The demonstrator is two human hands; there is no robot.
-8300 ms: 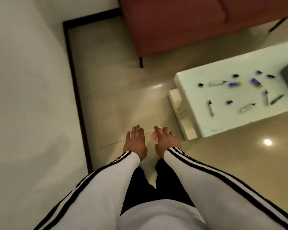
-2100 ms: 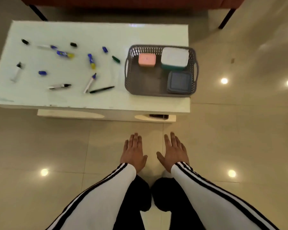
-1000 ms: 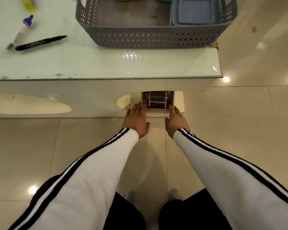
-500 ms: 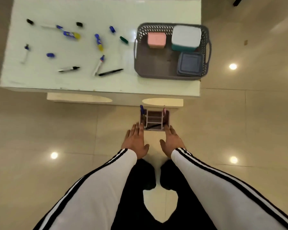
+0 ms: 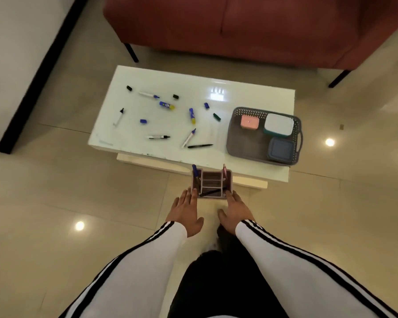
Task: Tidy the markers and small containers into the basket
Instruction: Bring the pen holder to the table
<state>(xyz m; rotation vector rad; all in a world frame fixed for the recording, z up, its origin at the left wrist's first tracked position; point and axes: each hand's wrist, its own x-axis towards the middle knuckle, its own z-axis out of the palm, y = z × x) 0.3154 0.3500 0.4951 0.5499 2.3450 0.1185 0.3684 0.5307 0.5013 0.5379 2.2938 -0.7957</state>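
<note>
Head view: left hand (image 5: 185,212) and right hand (image 5: 236,211) press straight fingers (image 5: 190,198) against opposite sides of a pen holder (image 5: 211,183), held between them just off the table's (image 5: 239,97) near edge. Markers (image 5: 167,105) lie scattered on the table's left half. The basket (image 5: 229,134), holding three small containers (image 5: 278,125), sits at its right end.

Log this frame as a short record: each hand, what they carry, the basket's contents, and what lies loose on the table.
left hand: fingers straight, pressing the left side of the pen holder
right hand: fingers straight, pressing its right side
pen holder: between both hands, in front of the table; a few pens inside
basket: on the table's right end; holds a pink box, a white-lidded box and a dark blue box
markers: scattered with loose caps on the table, left of the basket; none in it
</note>
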